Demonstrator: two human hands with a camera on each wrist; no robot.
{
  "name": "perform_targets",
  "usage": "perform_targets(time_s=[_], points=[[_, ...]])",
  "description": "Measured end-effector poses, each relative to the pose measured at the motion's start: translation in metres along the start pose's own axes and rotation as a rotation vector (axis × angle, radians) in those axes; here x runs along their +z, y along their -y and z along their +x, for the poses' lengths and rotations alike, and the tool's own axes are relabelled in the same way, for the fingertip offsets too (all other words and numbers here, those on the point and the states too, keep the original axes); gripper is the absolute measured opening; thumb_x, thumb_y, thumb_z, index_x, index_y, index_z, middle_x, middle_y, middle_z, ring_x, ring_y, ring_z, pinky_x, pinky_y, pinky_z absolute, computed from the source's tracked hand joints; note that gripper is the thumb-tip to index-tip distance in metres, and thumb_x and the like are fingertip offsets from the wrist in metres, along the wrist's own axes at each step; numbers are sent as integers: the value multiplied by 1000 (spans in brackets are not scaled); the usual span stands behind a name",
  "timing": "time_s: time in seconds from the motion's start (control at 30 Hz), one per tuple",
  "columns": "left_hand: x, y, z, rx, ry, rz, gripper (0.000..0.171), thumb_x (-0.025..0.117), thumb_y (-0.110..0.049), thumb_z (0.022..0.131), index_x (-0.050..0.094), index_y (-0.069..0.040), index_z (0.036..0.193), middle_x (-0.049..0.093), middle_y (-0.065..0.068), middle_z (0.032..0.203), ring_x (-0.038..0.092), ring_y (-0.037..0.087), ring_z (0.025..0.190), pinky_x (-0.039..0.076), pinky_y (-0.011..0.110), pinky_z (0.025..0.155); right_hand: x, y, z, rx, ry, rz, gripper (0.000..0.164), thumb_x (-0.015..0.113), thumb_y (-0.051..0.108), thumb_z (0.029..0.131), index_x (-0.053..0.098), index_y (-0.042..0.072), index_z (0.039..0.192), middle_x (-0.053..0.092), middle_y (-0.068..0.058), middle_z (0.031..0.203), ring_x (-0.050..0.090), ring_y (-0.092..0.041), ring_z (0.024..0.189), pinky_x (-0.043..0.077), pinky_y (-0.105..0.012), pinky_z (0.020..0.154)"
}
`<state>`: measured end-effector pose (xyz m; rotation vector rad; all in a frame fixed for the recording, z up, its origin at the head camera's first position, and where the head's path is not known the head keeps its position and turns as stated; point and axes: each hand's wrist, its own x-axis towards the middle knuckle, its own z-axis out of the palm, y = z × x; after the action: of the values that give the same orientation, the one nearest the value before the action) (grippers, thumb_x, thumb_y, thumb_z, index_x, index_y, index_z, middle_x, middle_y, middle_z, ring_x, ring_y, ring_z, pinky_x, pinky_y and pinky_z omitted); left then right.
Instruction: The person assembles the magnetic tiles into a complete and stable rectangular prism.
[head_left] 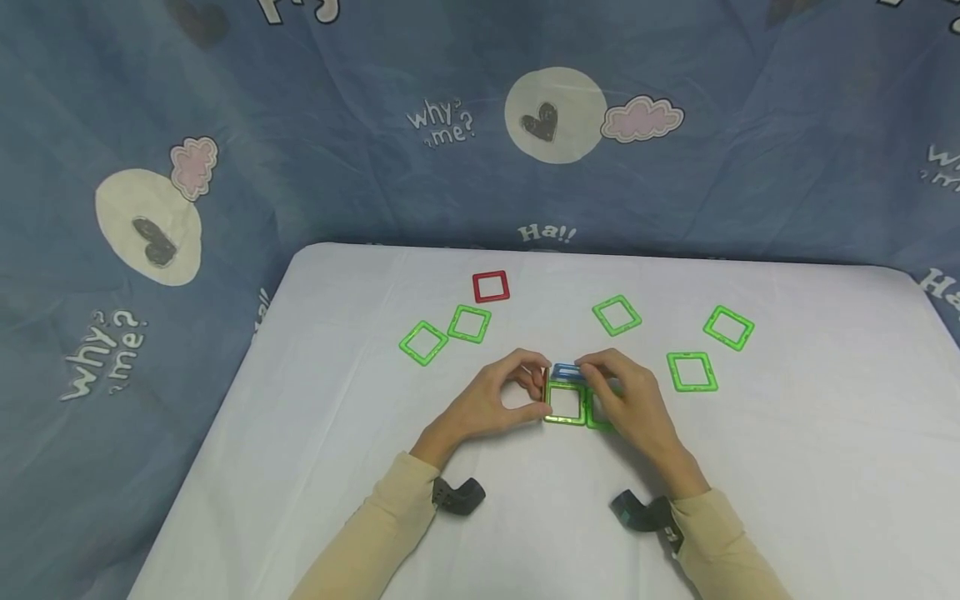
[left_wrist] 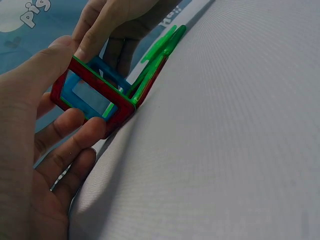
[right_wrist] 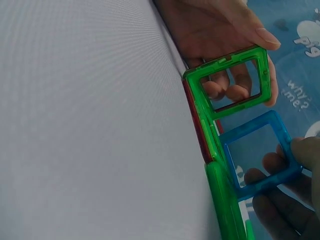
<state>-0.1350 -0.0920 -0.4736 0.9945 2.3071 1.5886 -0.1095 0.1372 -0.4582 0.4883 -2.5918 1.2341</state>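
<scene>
My left hand (head_left: 498, 398) holds an upright pair of square magnetic tiles, thumb along the top edge. From the left wrist the pair shows a red tile (left_wrist: 95, 77); from the right wrist, a green tile (right_wrist: 220, 65). My right hand (head_left: 630, 407) pinches a blue magnetic tile (right_wrist: 250, 126) by its outer edge, tilted beside the upright pair. Under the hands, a green tile (head_left: 566, 421) lies flat with red showing beneath it in the wrist views. Beside it another green tile (head_left: 597, 426) is partly covered by my right hand.
Behind my left hand lie two green tiles (head_left: 423, 360) and a red tile (head_left: 491, 299). Several green tiles (head_left: 692, 387) are spread to the back right. The white tabletop (head_left: 300, 417) meets a printed blue cloth (head_left: 450, 192) at the back.
</scene>
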Motion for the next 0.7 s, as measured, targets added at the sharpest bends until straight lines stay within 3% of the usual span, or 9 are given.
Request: perform_targets(time_s=[0.7], points=[[1, 2, 0, 12, -2, -9, 50, 75, -23, 81, 50, -18, 123, 59, -2, 96, 64, 7, 82, 49, 26, 89, 2, 4, 0, 17, 18, 6, 14, 58, 23, 94, 66, 15, 102, 69, 5, 96, 65, -8, 86, 53, -35, 80]])
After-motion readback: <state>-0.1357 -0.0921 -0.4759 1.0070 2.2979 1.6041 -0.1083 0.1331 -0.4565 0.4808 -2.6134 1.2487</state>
